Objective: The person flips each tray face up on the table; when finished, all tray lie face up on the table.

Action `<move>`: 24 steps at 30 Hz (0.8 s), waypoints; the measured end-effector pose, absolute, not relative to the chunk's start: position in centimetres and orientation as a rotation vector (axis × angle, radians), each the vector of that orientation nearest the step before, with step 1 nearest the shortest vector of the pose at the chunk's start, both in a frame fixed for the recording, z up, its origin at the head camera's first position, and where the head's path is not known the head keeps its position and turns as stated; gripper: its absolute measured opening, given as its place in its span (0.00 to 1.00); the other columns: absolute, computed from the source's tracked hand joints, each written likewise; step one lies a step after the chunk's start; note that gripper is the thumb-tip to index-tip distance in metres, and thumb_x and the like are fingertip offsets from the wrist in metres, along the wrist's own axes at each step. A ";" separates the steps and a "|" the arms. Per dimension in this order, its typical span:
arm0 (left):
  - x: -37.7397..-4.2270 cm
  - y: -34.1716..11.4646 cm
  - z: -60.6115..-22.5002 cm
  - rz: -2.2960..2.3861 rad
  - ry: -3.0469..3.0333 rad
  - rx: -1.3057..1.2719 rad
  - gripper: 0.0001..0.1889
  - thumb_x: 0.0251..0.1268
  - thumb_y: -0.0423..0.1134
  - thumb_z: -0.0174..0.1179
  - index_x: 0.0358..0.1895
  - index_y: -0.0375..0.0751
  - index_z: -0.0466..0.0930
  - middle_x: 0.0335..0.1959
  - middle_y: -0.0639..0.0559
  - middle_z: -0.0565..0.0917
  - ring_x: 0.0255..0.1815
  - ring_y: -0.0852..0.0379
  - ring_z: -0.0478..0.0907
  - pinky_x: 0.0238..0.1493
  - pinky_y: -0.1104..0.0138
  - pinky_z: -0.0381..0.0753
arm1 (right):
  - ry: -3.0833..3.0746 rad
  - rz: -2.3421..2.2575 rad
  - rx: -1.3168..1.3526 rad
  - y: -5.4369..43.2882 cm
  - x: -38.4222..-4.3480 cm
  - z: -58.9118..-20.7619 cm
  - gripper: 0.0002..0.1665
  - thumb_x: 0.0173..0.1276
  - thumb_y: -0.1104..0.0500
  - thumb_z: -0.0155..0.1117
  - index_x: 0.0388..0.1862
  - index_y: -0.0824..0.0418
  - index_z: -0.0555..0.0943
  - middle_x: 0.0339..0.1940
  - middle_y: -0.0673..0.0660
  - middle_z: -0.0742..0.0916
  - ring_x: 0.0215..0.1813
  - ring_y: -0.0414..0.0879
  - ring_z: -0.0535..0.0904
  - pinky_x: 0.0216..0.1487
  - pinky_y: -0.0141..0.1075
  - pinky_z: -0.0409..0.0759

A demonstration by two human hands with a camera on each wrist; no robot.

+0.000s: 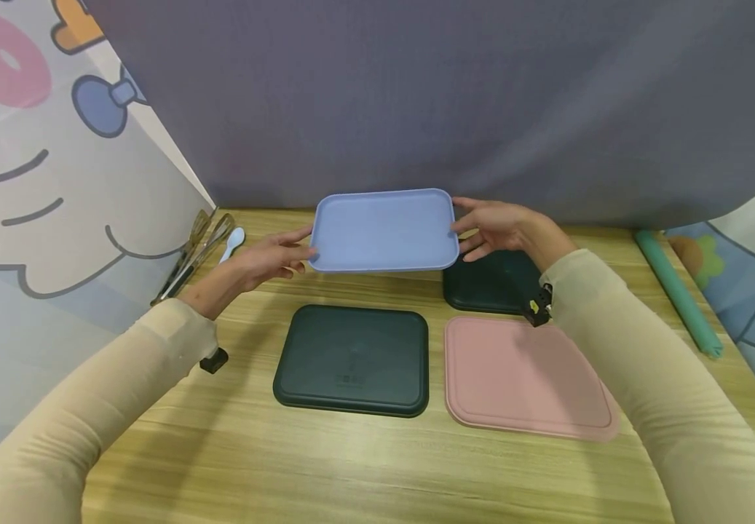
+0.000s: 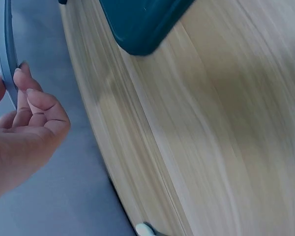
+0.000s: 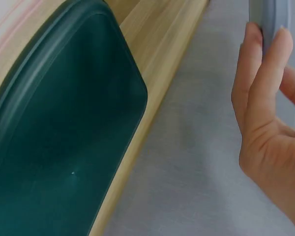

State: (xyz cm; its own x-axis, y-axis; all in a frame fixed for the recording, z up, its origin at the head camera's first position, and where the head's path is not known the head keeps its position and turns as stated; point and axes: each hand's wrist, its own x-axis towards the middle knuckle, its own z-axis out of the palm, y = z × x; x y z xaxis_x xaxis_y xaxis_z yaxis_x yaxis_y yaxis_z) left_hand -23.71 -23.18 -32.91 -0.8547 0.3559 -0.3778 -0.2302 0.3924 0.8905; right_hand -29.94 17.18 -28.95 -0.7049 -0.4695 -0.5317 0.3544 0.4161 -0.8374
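A light blue rectangular tray (image 1: 384, 231) is held up above the far part of the table, its inner face toward the head camera. My left hand (image 1: 271, 256) pinches its left end between thumb and fingers; the left wrist view shows the tray's edge (image 2: 6, 46) between them. At the opposite end, my right hand (image 1: 491, 224) grips the rim, fingers on both sides of the edge in the right wrist view. Below the right hand lies a dark green tray (image 1: 490, 282), partly hidden by the arm. Another dark green tray (image 1: 354, 360) lies in front of the blue one.
A pink tray (image 1: 524, 375) lies at the right, partly under the right sleeve. Whisks (image 1: 210, 247) and a pale blue spoon (image 1: 233, 241) lie at the back left. Along the right side stretches a green roll (image 1: 678, 293). A grey curtain (image 1: 416, 94) hangs behind the wooden table (image 1: 325, 466).
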 end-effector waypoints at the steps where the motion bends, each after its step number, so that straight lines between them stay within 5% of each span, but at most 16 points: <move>1: -23.7 -23.3 -32.9 1.472 2.138 0.112 0.39 0.77 0.47 0.56 0.82 0.60 0.44 0.40 0.61 0.80 0.37 0.62 0.76 0.45 0.63 0.71 | 1.901 -1.362 -0.104 17.3 -29.9 -29.0 0.48 0.80 0.60 0.51 0.84 0.40 0.33 0.75 0.64 0.67 0.42 0.46 0.88 0.44 0.42 0.87; 12: -24.1 -24.4 -32.9 1.365 2.211 0.154 0.40 0.76 0.49 0.57 0.82 0.62 0.43 0.42 0.56 0.81 0.44 0.51 0.76 0.45 0.59 0.72 | 1.991 -1.374 -0.117 16.9 -29.2 -30.6 0.51 0.78 0.62 0.56 0.84 0.43 0.36 0.76 0.68 0.68 0.40 0.44 0.87 0.41 0.38 0.86; 24: -24.3 -24.8 -33.3 1.283 2.209 0.199 0.39 0.77 0.47 0.56 0.82 0.55 0.43 0.37 0.51 0.87 0.35 0.53 0.74 0.40 0.60 0.67 | 1.865 -1.283 -0.135 16.6 -28.8 -31.9 0.58 0.76 0.64 0.57 0.82 0.38 0.28 0.73 0.70 0.69 0.45 0.48 0.88 0.40 0.38 0.86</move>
